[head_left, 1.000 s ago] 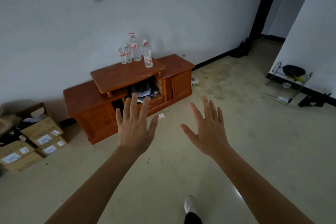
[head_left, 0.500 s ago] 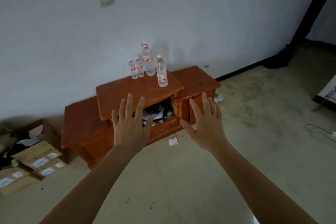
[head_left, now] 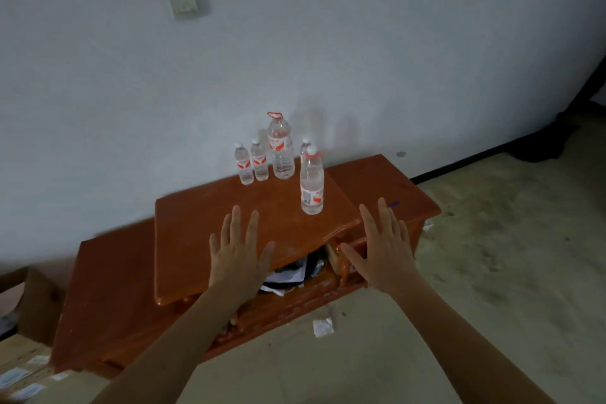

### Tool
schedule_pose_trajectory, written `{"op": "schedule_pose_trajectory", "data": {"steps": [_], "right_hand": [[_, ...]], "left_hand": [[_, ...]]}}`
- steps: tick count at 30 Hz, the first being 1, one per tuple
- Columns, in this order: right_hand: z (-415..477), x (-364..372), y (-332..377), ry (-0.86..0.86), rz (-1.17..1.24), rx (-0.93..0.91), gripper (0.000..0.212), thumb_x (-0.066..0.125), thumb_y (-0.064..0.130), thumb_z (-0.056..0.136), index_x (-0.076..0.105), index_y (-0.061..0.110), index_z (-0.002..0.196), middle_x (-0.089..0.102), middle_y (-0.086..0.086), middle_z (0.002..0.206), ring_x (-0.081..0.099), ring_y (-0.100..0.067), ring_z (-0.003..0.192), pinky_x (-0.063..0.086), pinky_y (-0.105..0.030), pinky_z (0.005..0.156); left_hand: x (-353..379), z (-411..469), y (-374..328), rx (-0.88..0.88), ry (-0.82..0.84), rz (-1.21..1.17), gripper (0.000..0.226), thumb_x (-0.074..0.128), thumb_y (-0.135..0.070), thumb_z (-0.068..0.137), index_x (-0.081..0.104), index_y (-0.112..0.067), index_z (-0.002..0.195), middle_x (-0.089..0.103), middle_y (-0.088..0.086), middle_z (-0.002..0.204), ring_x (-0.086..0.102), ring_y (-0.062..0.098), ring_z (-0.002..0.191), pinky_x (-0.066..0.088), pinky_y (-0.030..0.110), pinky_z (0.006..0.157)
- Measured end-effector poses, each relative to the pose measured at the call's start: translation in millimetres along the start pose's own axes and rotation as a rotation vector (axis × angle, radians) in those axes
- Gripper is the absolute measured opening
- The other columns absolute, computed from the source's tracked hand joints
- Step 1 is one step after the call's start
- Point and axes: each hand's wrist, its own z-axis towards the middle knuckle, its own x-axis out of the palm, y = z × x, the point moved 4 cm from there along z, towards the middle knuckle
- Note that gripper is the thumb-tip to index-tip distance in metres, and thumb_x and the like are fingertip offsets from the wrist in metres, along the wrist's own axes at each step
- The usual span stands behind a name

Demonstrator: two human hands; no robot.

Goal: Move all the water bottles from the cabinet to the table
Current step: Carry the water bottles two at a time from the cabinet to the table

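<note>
Several clear water bottles with red-and-white labels stand on the raised top of a low orange-brown wooden cabinet (head_left: 210, 239) against the wall. The largest bottle (head_left: 280, 149) has a red carry handle. Two small bottles (head_left: 244, 165) (head_left: 259, 161) stand to its left. A mid-size bottle (head_left: 312, 181) stands nearest me, with another small one (head_left: 304, 145) half hidden behind it. My left hand (head_left: 236, 256) and my right hand (head_left: 383, 248) are held out flat with spread fingers, short of the bottles and holding nothing.
Papers and dark items fill the cabinet's open middle compartment (head_left: 295, 272). Cardboard boxes (head_left: 19, 367) sit on the floor at the lower left. A scrap of white paper (head_left: 323, 327) lies on the floor before the cabinet. A wall socket (head_left: 181, 3) is above.
The cabinet and bottles have grown larger and shifted toward the centre as I came closer. Both hands stay open and outstretched.
</note>
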Motion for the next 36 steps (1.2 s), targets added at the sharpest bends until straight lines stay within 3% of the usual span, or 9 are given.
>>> {"op": "schedule_pose_trajectory", "data": {"steps": [5, 11, 16, 20, 24, 27, 30, 32, 36], "right_hand": [[100.9, 28.1, -7.9, 0.046, 0.062, 0.031, 0.093, 0.043, 0.074, 0.089, 0.004, 0.026, 0.158, 0.003, -0.016, 0.166, 0.015, -0.037, 0.152, 0.024, -0.053, 0.119], [235.7, 74.4, -15.0, 0.127, 0.134, -0.033, 0.099, 0.029, 0.086, 0.083, -0.001, 0.028, 0.158, -0.001, -0.013, 0.167, 0.013, -0.035, 0.153, 0.028, -0.052, 0.118], [336.6, 102.3, -14.7, 0.177, 0.248, -0.058, 0.1, 0.035, 0.086, 0.084, -0.007, 0.032, 0.157, -0.002, -0.011, 0.168, 0.01, -0.033, 0.153, 0.022, -0.048, 0.118], [401.4, 125.3, -20.8, 0.255, 0.39, -0.061, 0.106, 0.052, 0.08, 0.082, -0.002, 0.03, 0.158, 0.007, -0.011, 0.167, 0.011, -0.03, 0.154, 0.02, -0.047, 0.119], [421.7, 158.6, -14.7, 0.327, 0.546, -0.046, 0.107, 0.062, 0.082, 0.073, 0.013, 0.035, 0.155, 0.021, 0.001, 0.164, 0.025, -0.02, 0.148, 0.02, -0.037, 0.111], [430.5, 182.7, -7.7, 0.341, 0.568, -0.026, 0.091, 0.056, 0.087, 0.072, 0.028, 0.042, 0.146, 0.036, 0.012, 0.153, 0.042, -0.011, 0.136, 0.038, -0.04, 0.111], [428.4, 198.3, -8.2, 0.303, 0.58, 0.068, 0.062, 0.058, 0.08, 0.075, 0.041, 0.048, 0.126, 0.05, 0.023, 0.128, 0.054, -0.001, 0.113, 0.053, -0.034, 0.099], [422.8, 206.0, -13.2, 0.303, 0.598, 0.152, 0.059, 0.058, 0.077, 0.075, 0.043, 0.046, 0.122, 0.057, 0.022, 0.118, 0.058, -0.002, 0.106, 0.055, -0.033, 0.096], [411.1, 209.2, -23.6, 0.306, 0.627, 0.251, 0.06, 0.059, 0.079, 0.074, 0.043, 0.05, 0.124, 0.056, 0.023, 0.121, 0.057, -0.001, 0.111, 0.052, -0.035, 0.098]], "left_hand": [[20.6, 114.9, 11.4, -0.033, 0.065, -0.02, 0.073, 0.021, -0.063, 0.097, 0.006, -0.026, 0.158, -0.005, 0.008, 0.166, 0.002, 0.03, 0.152, 0.015, 0.057, 0.119], [54.8, 214.6, 26.8, -0.108, 0.091, 0.006, 0.075, 0.021, -0.065, 0.096, 0.005, -0.025, 0.157, -0.005, 0.009, 0.166, 0.003, 0.031, 0.152, 0.016, 0.056, 0.119], [66.7, 274.7, 42.0, -0.237, 0.115, 0.017, 0.076, 0.028, -0.062, 0.097, 0.007, -0.022, 0.158, -0.004, 0.009, 0.166, 0.005, 0.031, 0.152, 0.02, 0.057, 0.118], [70.8, 340.1, 39.8, -0.287, 0.081, -0.028, 0.076, 0.035, -0.06, 0.097, 0.012, -0.019, 0.157, 0.002, 0.011, 0.166, 0.01, 0.033, 0.151, 0.023, 0.057, 0.117], [93.5, 382.0, 32.2, -0.301, 0.114, -0.112, 0.078, 0.036, -0.062, 0.096, 0.01, -0.02, 0.157, 0.001, 0.009, 0.166, 0.01, 0.033, 0.151, 0.022, 0.055, 0.116], [113.1, 426.2, 34.0, -0.238, 0.157, -0.167, 0.082, 0.04, -0.062, 0.095, 0.01, -0.02, 0.157, 0.003, 0.009, 0.166, 0.01, 0.033, 0.151, 0.022, 0.054, 0.117], [128.3, 481.3, 38.4, -0.171, 0.161, -0.244, 0.087, 0.047, -0.061, 0.093, 0.008, -0.018, 0.157, 0.004, 0.012, 0.165, 0.009, 0.034, 0.151, 0.021, 0.056, 0.118], [135.5, 518.7, 37.8, -0.124, 0.12, -0.272, 0.09, 0.05, -0.06, 0.092, 0.009, -0.013, 0.157, 0.006, 0.017, 0.164, 0.011, 0.038, 0.15, 0.02, 0.057, 0.118], [141.9, 572.7, 28.5, -0.097, 0.028, -0.354, 0.092, 0.057, -0.056, 0.091, 0.01, -0.011, 0.156, 0.007, 0.019, 0.163, 0.018, 0.043, 0.146, 0.03, 0.061, 0.11]]}}
